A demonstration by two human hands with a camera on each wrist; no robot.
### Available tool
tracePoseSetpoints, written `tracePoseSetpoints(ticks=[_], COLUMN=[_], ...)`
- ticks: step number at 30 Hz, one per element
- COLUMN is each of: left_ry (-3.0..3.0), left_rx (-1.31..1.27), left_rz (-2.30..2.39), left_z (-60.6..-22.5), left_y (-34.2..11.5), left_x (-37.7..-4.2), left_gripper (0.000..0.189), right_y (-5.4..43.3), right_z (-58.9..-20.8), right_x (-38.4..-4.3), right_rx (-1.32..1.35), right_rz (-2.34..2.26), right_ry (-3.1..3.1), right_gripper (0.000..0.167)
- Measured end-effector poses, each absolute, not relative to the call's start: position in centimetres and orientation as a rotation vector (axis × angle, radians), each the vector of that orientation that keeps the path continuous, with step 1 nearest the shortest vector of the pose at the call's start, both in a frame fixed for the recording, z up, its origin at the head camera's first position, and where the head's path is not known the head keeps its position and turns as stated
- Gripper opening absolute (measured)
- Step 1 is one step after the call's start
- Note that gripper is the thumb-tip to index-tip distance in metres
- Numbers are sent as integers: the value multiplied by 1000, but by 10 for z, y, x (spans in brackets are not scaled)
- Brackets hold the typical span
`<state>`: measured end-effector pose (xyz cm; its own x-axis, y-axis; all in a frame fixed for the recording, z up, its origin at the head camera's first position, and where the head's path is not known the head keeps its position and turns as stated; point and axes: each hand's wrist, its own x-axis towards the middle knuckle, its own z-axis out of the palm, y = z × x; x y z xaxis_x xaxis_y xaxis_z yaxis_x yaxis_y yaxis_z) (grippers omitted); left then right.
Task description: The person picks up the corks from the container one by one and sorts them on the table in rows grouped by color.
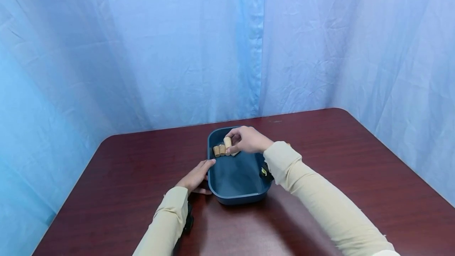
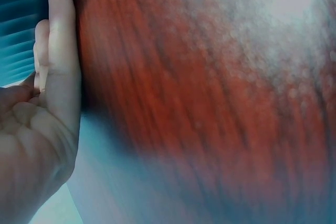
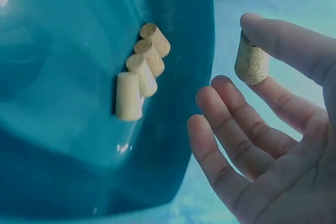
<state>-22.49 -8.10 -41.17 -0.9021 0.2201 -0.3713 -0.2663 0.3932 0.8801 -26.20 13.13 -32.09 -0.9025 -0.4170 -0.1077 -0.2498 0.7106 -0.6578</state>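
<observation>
A dark blue rectangular tub (image 1: pixel 236 179) stands on the table. Inside it, near the far end, several corks (image 3: pixel 142 72) lie side by side in a row, two browner and two paler. My right hand (image 1: pixel 250 139) is over the tub and pinches one more cork (image 3: pixel 252 61) between thumb and index finger, its other fingers spread loosely. At the tub's left side, my left hand (image 1: pixel 195 176) touches the wall with nearly straight fingers, one fingertip right at the rim. Only part of the left palm and fingers (image 2: pixel 63 51) shows in the left wrist view.
The dark red wooden table (image 1: pixel 142 177) has rounded far corners. Pale blue curtains (image 1: pixel 192 50) hang behind it and along both sides. A black wrist device (image 1: pixel 266 172) on the right arm overlaps the tub's right rim in the head view.
</observation>
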Motion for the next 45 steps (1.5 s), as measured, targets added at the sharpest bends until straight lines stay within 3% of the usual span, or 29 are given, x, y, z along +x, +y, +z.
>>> tracePoseSetpoints(ticks=[15, 45], left_ry=[2215, 2224], left_rx=[-43, -29], left_rz=[1540, 1519], left_z=[-411, -413], left_y=[-80, -83], left_x=[-221, -221], left_gripper=[71, 71], right_y=[173, 269], right_z=[-316, -343], right_x=[-259, -243], right_rx=[-546, -382], right_rz=[-957, -963], right_ry=[2724, 2770], right_gripper=[49, 41])
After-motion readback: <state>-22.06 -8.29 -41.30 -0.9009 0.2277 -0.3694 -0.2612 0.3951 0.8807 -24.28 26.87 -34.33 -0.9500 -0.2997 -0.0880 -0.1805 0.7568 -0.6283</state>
